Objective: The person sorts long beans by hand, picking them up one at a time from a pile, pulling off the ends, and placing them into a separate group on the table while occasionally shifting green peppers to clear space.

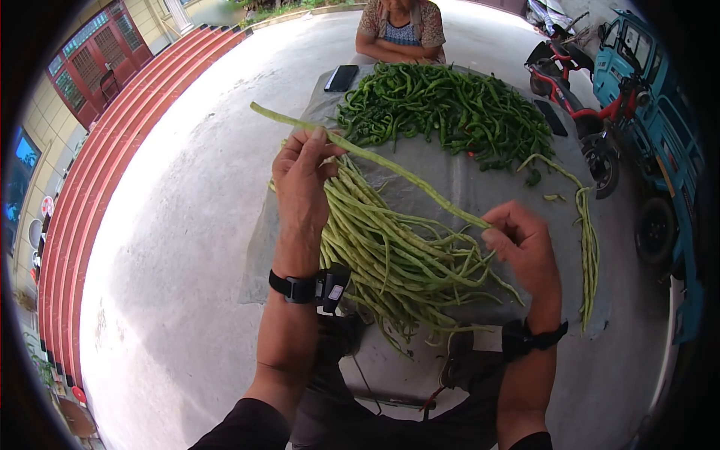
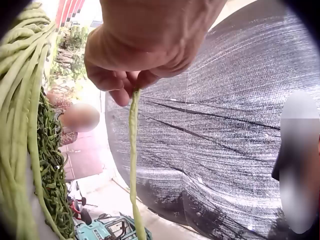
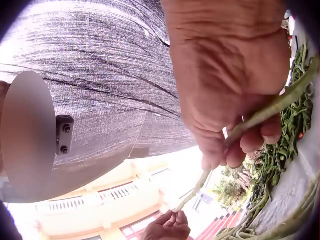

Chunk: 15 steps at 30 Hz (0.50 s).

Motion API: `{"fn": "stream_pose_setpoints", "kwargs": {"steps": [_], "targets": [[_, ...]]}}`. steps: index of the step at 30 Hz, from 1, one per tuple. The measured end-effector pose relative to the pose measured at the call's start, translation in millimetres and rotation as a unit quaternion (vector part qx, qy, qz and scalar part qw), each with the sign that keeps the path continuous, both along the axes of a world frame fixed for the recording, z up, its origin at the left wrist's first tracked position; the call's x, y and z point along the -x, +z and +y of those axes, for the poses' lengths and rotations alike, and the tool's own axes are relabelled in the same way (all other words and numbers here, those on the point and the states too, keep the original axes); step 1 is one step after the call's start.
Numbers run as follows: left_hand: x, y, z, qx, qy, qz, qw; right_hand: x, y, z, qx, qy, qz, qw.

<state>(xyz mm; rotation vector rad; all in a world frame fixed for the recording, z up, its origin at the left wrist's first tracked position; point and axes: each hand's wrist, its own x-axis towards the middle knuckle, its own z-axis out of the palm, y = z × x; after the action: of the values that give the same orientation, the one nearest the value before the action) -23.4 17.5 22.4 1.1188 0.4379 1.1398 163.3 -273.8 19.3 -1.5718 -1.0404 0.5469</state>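
A single long green bean [image 1: 409, 176] is stretched slantwise above the table between two hands. My left hand [image 1: 300, 180] pinches it between thumb and fingers, with one end sticking out past them to the upper left. At the bean's lower right part, my right hand [image 1: 527, 244] grips it with thumb and curled fingers. Below and between the hands lies a large heap of long beans [image 1: 375, 240], its loose tips fanned toward the right. Seen from the right wrist, the bean [image 3: 265, 114] crosses the fingers and runs on to the left hand [image 3: 167, 227].
A smaller bundle of long beans [image 1: 589, 255] lies along the table's right edge, near small bean scraps [image 1: 553, 197]. Green peppers [image 1: 450, 105] are piled at the back, between two phone-like dark objects. A person [image 1: 401, 34] leans on the far edge; a blue three-wheeler [image 1: 649, 112] stands right.
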Motion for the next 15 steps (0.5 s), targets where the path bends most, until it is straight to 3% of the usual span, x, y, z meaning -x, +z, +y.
{"fn": "stream_pose_setpoints", "kwargs": {"steps": [2,9,15], "targets": [[7,-7,18,0.014,0.019,0.008,1.0,10,3,5,0.002,0.026,0.027,0.999],[18,-31,48,0.003,0.12,0.067,0.99,49,2,29,-0.026,0.073,-0.139,0.987],[21,-44,65,-0.049,0.195,0.118,0.972,67,-1,40,-0.01,0.046,-0.181,0.982]]}}
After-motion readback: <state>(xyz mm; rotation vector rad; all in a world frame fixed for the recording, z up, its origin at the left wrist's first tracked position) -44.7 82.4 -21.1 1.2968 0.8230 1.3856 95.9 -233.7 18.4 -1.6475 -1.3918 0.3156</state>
